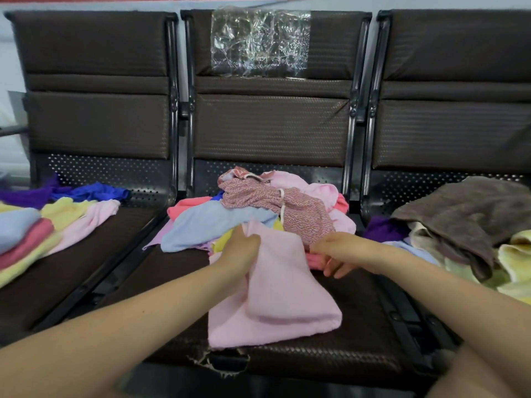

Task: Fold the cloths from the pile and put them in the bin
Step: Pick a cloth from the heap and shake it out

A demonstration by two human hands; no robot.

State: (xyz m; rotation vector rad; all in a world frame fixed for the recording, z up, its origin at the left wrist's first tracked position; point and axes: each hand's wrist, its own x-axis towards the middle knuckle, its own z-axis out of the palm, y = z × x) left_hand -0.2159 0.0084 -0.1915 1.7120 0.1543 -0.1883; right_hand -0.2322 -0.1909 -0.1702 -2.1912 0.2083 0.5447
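**Pink cloth gripped on the middle seat**

Pale pink terry, a cloth [275, 288] lies on the middle seat [359, 305], its upper edge bunched in the left hand [241, 249], whose fingers curl round it. The right hand [334, 255] hangs just beside that cloth, fingers loosely bent, holding nothing. Directly behind the cloth sits the mixed pile [258, 205].

A waiting area, by the look of it: a row of joined dark waiting-room seats [270, 130] with perforated metal frames against a pale wall [376, 4].
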